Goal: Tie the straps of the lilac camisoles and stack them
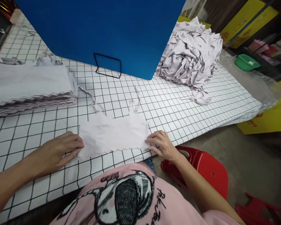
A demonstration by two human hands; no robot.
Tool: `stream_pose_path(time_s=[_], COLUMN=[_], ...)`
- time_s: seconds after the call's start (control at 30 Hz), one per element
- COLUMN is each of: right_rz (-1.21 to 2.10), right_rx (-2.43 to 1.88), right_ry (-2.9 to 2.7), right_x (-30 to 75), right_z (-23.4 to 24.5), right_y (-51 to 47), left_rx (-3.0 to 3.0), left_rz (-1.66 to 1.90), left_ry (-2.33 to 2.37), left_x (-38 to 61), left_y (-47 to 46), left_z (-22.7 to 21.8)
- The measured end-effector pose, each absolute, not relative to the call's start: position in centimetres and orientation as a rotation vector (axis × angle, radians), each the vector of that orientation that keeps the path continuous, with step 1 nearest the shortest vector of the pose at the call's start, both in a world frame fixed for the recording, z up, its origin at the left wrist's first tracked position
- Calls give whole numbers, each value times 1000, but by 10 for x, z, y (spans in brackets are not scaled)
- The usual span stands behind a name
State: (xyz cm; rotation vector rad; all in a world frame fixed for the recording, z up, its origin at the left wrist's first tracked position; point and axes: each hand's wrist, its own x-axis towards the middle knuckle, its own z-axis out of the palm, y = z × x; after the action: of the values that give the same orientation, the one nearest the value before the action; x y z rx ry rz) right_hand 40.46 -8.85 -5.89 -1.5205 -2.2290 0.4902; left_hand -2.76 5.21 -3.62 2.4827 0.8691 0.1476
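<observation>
A pale, whitish camisole top (114,136) lies flat on the checked tablecloth in front of me, its thin straps pointing away and its wavy hem towards me. My left hand (65,148) holds its left side edge between bent fingers and thumb. At the opposite edge, near the lower right corner, my right hand (162,144) grips the fabric with fingertips and thumb. To the left is a neat stack of similar tops (30,84), with layered wavy hems facing me. A large crumpled heap of the same pale fabric (189,53) sits at the back right.
A blue board (103,31) with a black wire stand (109,75) rises at the back of the white tablecloth (168,103). Beside the table's right edge is a red plastic stool (210,172). A green basin (247,62) and yellow boxes (269,109) are farther right.
</observation>
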Motion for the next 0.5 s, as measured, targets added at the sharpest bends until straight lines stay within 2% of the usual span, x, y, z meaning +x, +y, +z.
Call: stream_pose_path(time_s=[0.2, 0.33, 0.5], right_rz=[448, 501, 657], right_rx=[-1624, -1798, -2187], right_ry=[-2034, -1704, -1530], right_x=[417, 420, 400], right_z=[-51, -40, -42], right_y=[-50, 36, 136], left_rx=[2495, 2605, 2739], left_rz=[249, 534, 518], left_ry=[997, 778, 619], left_x=[-12, 75, 184], left_y=[65, 68, 68], left_z=[-33, -30, -59])
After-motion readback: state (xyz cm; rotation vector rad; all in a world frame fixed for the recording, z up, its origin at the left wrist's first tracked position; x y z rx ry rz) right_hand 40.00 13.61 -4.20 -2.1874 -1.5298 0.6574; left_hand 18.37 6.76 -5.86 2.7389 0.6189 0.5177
